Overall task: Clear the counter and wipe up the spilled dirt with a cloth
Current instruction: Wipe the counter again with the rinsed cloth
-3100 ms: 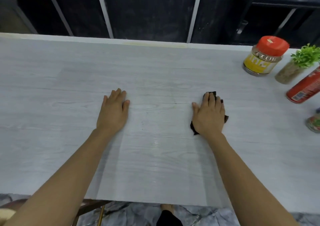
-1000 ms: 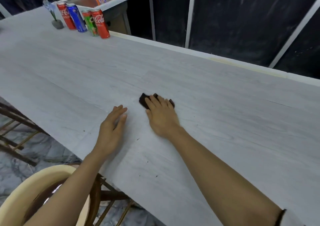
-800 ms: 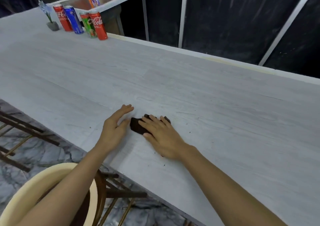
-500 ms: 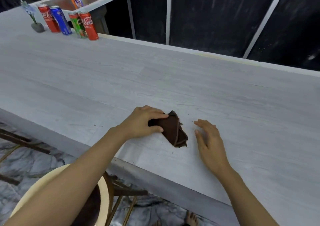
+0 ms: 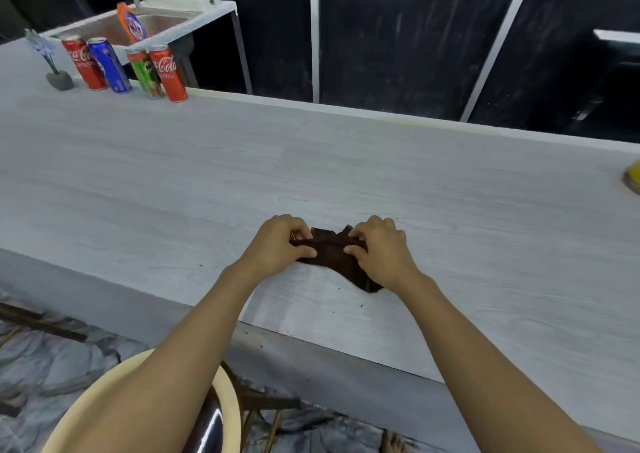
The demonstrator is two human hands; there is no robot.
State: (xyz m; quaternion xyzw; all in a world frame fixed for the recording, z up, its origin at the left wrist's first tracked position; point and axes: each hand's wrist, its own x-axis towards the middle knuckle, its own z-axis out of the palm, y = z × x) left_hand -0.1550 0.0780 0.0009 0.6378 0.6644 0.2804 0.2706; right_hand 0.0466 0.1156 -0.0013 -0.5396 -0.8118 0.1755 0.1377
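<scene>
A dark brown cloth [image 5: 332, 253] lies bunched on the pale wood-grain counter [image 5: 346, 175], near its front edge. My left hand [image 5: 278, 243] pinches the cloth's left end with curled fingers. My right hand [image 5: 382, 250] pinches its right end, and a corner of the cloth trails out below that hand. A few small dark specks of dirt [image 5: 360, 304] dot the counter just in front of the cloth and along the front edge.
Several drink cans [image 5: 124, 66] and a small potted plant [image 5: 52, 61] stand at the far left of the counter. A sink [image 5: 152, 24] with an orange bottle sits behind them. A cream basin [image 5: 221, 407] is below the counter's front edge. A yellow object [image 5: 633, 177] shows at the right edge.
The cloth passed from my right hand to my left, and now both hands grip it. Before that my right hand wiped it leftward across the counter.
</scene>
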